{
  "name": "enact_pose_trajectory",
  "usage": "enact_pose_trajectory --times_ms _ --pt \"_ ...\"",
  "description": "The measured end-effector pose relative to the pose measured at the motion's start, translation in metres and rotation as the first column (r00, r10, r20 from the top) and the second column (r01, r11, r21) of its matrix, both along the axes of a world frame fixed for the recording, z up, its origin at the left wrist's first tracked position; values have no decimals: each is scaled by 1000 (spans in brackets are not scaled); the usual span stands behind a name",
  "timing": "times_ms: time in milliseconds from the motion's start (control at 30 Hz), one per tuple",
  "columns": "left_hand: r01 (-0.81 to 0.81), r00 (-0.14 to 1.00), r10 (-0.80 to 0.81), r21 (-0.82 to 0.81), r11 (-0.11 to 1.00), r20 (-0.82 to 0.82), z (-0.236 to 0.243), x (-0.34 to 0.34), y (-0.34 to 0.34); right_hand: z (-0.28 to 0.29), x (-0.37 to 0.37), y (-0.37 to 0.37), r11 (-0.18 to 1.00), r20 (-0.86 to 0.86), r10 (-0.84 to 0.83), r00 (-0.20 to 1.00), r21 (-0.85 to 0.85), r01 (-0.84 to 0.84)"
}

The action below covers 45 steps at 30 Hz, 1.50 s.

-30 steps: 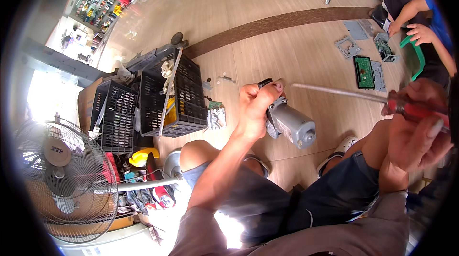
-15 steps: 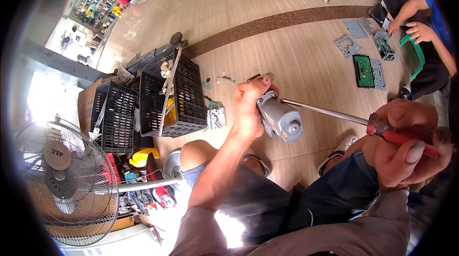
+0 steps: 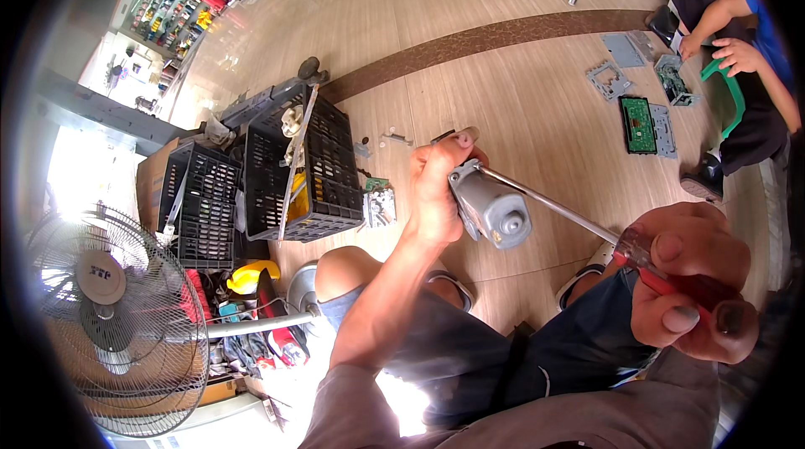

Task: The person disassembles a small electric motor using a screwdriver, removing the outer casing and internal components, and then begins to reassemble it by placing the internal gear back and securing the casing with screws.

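A grey metal motor point(image 3: 496, 212) with a rounded end is held up over the floor by my left hand point(image 3: 438, 189), whose fingers wrap around its far end. My right hand point(image 3: 692, 269) is closed on the red handle of a screwdriver point(image 3: 553, 210). The long shaft points left, and its tip meets the motor's mounting end beside my left fingers. Exactly what the tip touches is too small to make out.
Black plastic crates point(image 3: 331, 164) stand at left, near a standing fan point(image 3: 105, 306). Small parts point(image 3: 380, 206) lie beside the crate. At far right, a co-worker's hands point(image 3: 736, 55) are near a green circuit board point(image 3: 640, 124) and metal plates point(image 3: 622, 51).
My right hand has moved left and slightly down, bringing the screwdriver tip farther in against the motor. My left hand and the motor have barely shifted. The co-worker's foot has moved.
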<state>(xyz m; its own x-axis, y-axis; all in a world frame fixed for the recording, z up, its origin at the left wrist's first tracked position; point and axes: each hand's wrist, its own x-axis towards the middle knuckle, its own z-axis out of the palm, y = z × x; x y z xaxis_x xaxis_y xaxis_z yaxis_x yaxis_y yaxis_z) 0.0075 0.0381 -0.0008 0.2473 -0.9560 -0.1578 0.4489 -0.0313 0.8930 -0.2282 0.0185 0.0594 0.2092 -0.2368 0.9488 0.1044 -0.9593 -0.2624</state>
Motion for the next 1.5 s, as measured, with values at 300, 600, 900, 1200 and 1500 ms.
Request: enact_pose_trajectory --times_ms 300,600,900,1200,1500 --pt "-50 980 46 12 999 195 7 -4 -1 2 -3 0 1000 -46 16 999 -7 -17" --pt "-48 982 47 -1 999 181 8 -4 0 7 -7 1 999 -102 33 994 8 -32" --pt "-50 979 49 3 999 199 5 0 2 15 -15 2 996 -228 50 972 84 -31" --pt "9 996 1 -114 993 89 5 0 3 20 -22 2 993 -297 55 953 118 -20" --pt "-44 944 75 -101 994 321 1 -3 2 16 -3 -4 995 -122 -59 991 68 68"
